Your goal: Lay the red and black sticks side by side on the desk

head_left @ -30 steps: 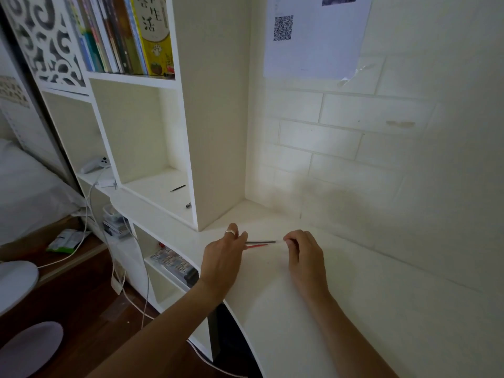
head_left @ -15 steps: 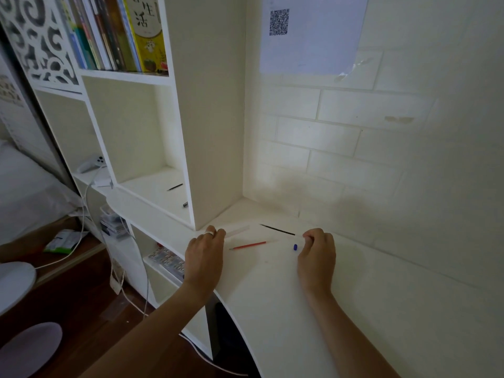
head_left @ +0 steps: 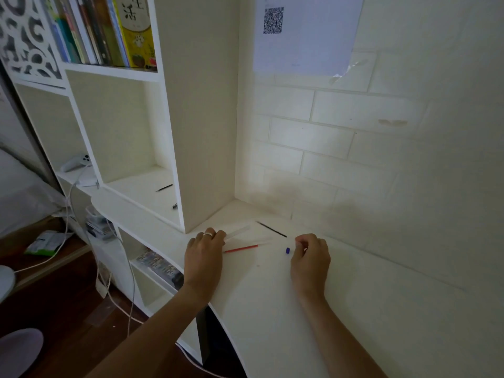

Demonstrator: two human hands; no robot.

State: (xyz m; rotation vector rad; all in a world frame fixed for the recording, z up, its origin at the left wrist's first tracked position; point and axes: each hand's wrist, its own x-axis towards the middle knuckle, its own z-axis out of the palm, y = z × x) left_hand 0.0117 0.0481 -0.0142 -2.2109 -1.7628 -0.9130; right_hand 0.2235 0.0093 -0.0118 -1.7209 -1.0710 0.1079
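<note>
My left hand (head_left: pixel 204 252), with a ring on one finger, lies on the white desk (head_left: pixel 272 309), its curled fingertips on the near end of a clear pen tube (head_left: pixel 238 231). A red refill (head_left: pixel 241 248) lies just right of that hand. Farther back, near the wall, lies a thin black refill (head_left: pixel 271 229). My right hand (head_left: pixel 311 257) rests on the desk with its fingers curled and seems to pinch a small pale piece (head_left: pixel 297 242). A small blue cap (head_left: pixel 287 250) sits on the desk just left of those fingers.
A white bookcase (head_left: pixel 201 132) stands at the desk's left end, with books (head_left: pixel 109 31) above and a pencil (head_left: pixel 164 187) in its open compartment. A sheet with a QR code (head_left: pixel 305 34) hangs on the brick-pattern wall. Cables (head_left: pixel 68 214) hang at left.
A second ago both hands held the red and black refills between them. The refills now lie apart on the desk, the hands have drawn apart, and a blue cap has appeared.
</note>
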